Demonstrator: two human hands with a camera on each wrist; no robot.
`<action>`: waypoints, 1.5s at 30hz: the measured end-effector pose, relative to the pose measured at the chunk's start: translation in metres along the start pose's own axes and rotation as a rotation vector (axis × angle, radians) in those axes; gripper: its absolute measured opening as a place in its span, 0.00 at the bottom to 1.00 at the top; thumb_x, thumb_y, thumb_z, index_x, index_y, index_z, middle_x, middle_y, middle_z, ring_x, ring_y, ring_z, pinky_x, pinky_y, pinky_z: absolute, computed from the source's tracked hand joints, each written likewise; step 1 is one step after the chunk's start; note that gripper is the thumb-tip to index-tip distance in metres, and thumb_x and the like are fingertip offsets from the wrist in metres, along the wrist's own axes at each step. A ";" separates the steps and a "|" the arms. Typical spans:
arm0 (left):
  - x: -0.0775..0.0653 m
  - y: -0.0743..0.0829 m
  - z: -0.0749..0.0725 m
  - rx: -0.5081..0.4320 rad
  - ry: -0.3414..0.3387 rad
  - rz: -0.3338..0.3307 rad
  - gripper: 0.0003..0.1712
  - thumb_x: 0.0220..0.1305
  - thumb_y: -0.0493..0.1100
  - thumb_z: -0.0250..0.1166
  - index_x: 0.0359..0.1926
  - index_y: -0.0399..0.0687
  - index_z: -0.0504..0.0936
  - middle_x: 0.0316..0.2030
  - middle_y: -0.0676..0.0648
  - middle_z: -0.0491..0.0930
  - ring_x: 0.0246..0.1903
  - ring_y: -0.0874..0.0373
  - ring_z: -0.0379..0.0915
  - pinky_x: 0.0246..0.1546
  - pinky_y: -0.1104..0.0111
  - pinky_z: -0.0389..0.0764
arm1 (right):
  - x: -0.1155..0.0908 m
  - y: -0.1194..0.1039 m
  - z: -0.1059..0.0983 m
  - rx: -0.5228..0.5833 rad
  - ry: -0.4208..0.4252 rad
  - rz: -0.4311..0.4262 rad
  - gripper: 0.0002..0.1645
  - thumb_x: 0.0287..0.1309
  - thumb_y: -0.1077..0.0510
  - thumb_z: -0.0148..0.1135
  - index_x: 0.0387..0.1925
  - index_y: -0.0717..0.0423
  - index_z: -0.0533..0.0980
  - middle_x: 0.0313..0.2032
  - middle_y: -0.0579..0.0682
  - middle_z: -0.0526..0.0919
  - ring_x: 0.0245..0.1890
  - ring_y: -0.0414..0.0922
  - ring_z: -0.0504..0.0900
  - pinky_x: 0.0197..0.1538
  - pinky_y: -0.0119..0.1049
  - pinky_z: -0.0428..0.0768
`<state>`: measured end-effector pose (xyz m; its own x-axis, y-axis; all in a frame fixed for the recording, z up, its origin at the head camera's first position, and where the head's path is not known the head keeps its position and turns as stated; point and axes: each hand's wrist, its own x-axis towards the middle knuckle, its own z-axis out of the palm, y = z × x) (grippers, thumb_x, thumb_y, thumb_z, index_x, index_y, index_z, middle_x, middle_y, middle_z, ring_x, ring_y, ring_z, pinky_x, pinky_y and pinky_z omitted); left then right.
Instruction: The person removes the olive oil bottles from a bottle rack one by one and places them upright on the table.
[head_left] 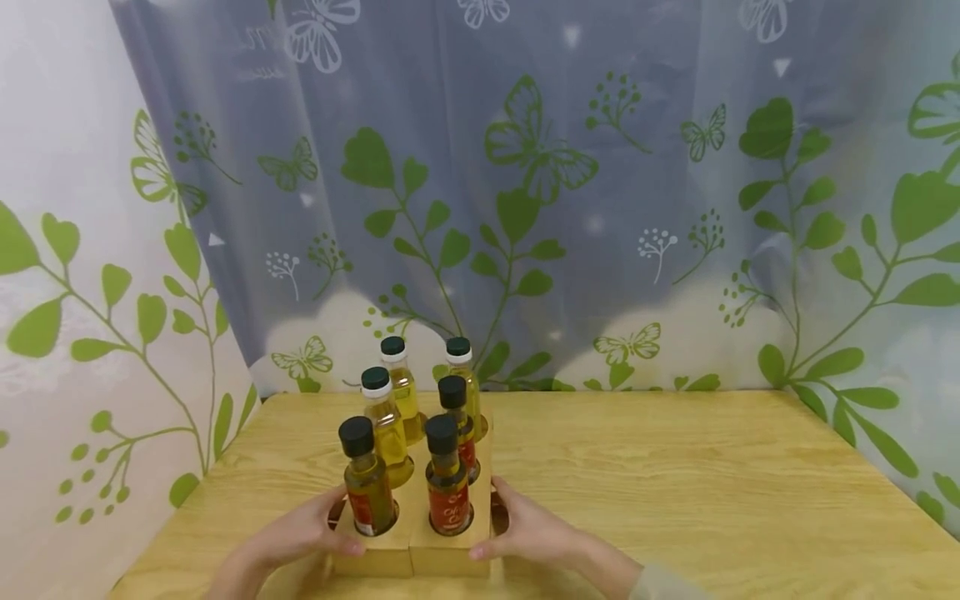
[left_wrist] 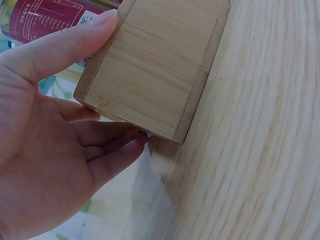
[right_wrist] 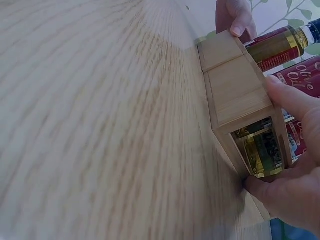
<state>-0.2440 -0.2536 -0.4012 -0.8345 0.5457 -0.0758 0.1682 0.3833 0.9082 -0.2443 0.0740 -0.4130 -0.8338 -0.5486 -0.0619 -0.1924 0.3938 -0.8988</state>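
Bottle rack (head_left: 413, 518) sits on the table (head_left: 675, 467) close to me, one of my hands at each side. It is pale wood, its front plain, its right side open enough to show glass through the gap. Six bottles (head_left: 450, 504) stand upright in round holes, two by two — likely so they can't tip or knock together. Three wear black caps (head_left: 442, 434), three dark green caps (head_left: 375, 379) over white collars; yellow oil shows through, and the black-capped ones carry red labels (head_left: 451, 507). My left hand (head_left: 296, 532) and right hand (head_left: 536, 531) are partly closed round the front corners, thumbs at the upper edge — a hold that should keep the load level. Beyond hangs a leafy curtain (head_left: 660, 192).
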 end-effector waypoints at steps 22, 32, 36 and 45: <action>0.043 0.026 0.049 0.115 -0.003 -0.004 0.57 0.50 0.52 0.72 0.68 0.26 0.48 0.63 0.29 0.59 0.60 0.38 0.59 0.57 0.45 0.62 | -0.041 0.029 -0.053 0.067 -0.013 0.003 0.65 0.48 0.49 0.71 0.68 0.74 0.38 0.64 0.75 0.52 0.64 0.67 0.54 0.62 0.60 0.54; 0.059 0.042 0.070 0.194 -0.011 0.007 0.61 0.49 0.54 0.72 0.67 0.21 0.45 0.62 0.26 0.59 0.60 0.37 0.59 0.59 0.47 0.60 | -0.062 0.041 -0.077 0.102 -0.040 -0.044 0.63 0.51 0.52 0.70 0.67 0.76 0.36 0.62 0.76 0.54 0.62 0.65 0.59 0.61 0.59 0.57; 0.062 0.045 0.074 0.199 -0.023 0.002 0.62 0.49 0.55 0.72 0.67 0.21 0.43 0.63 0.25 0.56 0.61 0.37 0.57 0.59 0.47 0.59 | -0.066 0.043 -0.083 0.091 -0.037 -0.041 0.63 0.51 0.52 0.69 0.67 0.77 0.36 0.63 0.77 0.53 0.62 0.66 0.57 0.61 0.59 0.56; 0.066 0.048 0.080 0.206 -0.031 0.005 0.62 0.49 0.56 0.71 0.67 0.23 0.45 0.62 0.28 0.60 0.60 0.39 0.60 0.57 0.47 0.63 | -0.070 0.046 -0.085 0.089 -0.051 -0.056 0.62 0.52 0.51 0.69 0.66 0.79 0.37 0.62 0.77 0.55 0.61 0.65 0.60 0.61 0.57 0.59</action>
<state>-0.2489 -0.1400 -0.3956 -0.8173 0.5695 -0.0876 0.2784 0.5234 0.8053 -0.2394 0.1934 -0.4134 -0.7950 -0.6059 -0.0306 -0.1895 0.2959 -0.9362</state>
